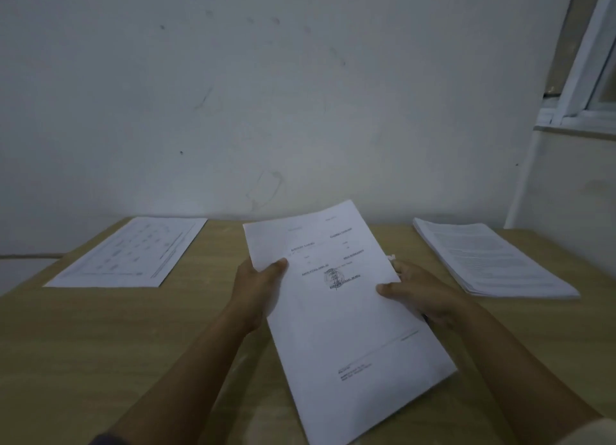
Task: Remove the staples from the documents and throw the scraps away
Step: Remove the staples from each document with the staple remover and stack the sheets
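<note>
**Now: doc in both hands, staple not yet found**

Going L to R. On the tan wood-grain table (100, 344), far L, lies a thin white printed sheet with a grid of small figures (130, 251). It's flat and well apart from me.

My left hand (258, 291) pinches the L edge of the white stapled document with a round ink stamp mid-page (340, 328): thumb on top, fingers curled under.

The doc is in the centre, lifted off the table and tilted. Its long axis runs away from me, with the far end swung L and the near end swung R.

My right hand (423, 294) clamps the R edge the same way, thumb on top of the page and fingers beneath. Just past those fingers sits a small white bit (390, 257); too blurred to tell what it is.

Far R, a thick stack of white printed pages (493, 258) rests on the table, apart from the hand.

What the next move turns on is where the staple sits, and I can't see one. Print reads w/ its footer toward me, so my guess is the far-L corner. That corner is nearer the L thumb than the R, so prob. the L steadies while the R works.
</note>
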